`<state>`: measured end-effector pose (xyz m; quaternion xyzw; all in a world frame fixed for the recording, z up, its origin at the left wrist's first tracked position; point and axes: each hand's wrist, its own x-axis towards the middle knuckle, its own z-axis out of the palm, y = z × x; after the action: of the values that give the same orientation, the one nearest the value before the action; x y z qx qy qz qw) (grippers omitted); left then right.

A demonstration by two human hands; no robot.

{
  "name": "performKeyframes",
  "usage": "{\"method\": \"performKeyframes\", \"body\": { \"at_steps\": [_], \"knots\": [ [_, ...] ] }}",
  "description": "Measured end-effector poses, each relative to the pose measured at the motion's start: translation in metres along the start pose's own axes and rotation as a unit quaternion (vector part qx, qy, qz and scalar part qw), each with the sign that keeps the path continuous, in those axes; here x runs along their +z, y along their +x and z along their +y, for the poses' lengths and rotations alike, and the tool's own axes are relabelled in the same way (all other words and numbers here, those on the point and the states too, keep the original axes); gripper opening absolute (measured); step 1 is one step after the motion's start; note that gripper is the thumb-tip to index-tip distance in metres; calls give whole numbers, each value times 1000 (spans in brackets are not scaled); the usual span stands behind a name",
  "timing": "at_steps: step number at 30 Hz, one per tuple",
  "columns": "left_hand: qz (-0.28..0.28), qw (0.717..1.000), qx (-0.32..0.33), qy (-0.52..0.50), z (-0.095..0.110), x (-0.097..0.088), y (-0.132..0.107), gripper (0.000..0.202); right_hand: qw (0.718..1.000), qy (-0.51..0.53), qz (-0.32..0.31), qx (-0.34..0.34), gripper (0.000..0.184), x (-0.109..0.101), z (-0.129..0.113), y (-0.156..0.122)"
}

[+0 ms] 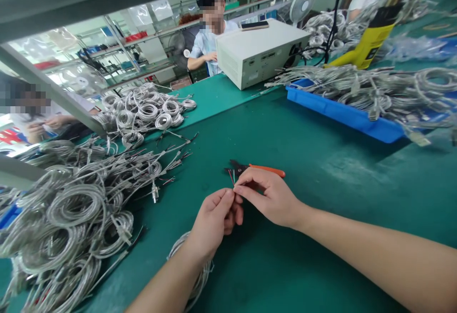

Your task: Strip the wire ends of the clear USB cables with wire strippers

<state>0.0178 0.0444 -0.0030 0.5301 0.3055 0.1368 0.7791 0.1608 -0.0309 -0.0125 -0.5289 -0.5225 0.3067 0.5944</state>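
Observation:
My left hand point(217, 213) pinches the end of a cable between thumb and fingers, and thin coloured wires point(231, 176) stick up out of the pinch. The rest of that cable seems to be the clear-jacketed coil point(205, 277) on the mat, partly hidden under my left forearm. My right hand point(266, 194) meets the left one, its thumb and fingertips closed on the same wires. Just beyond my right fingers lie cutters with an orange handle point(268, 168), their dark jaws pointing left.
Coiled cables point(76, 206) are heaped on the left, with another pile point(150, 110) behind. A blue tray point(339, 110) of cables stands at right, near a yellow tool point(373, 46). A white box-shaped device point(257, 48) sits at the back. Several people work around the green table point(321, 256).

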Motion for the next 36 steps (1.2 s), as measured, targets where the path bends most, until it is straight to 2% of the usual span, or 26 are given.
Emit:
{"method": "performKeyframes", "body": {
  "at_steps": [8,16,19,21,22,24,25,27,30,33,36],
  "knots": [
    [1,1000,14,24,0,1,0,49,996,-41,81,23,18,-2,-7,4],
    [-21,1000,6,16,-5,-5,3,44,991,-20,72,115,21,-3,-7,5],
    [-23,1000,0,16,-4,-6,3,40,988,3,65,142,21,-11,-3,8],
    [-18,1000,-7,8,-4,-5,4,40,983,35,105,146,20,-22,-1,14],
    [-11,1000,-7,3,-5,-5,5,40,977,60,151,137,19,-28,0,18],
    [5,1000,-4,-6,-6,-4,7,41,951,125,261,112,19,-34,1,25],
    [13,1000,-2,-12,-6,-4,8,41,937,151,296,106,20,-34,1,26],
    [30,999,3,-26,-6,-3,9,41,942,164,251,150,20,-26,2,23],
    [55,998,7,-39,-4,-2,8,39,955,164,120,217,20,-4,3,11],
    [50,998,-8,-35,-3,-3,6,36,960,175,50,213,14,8,6,5],
    [37,999,-21,-30,-4,-5,6,35,963,183,24,195,9,8,8,5]
  ]
}}
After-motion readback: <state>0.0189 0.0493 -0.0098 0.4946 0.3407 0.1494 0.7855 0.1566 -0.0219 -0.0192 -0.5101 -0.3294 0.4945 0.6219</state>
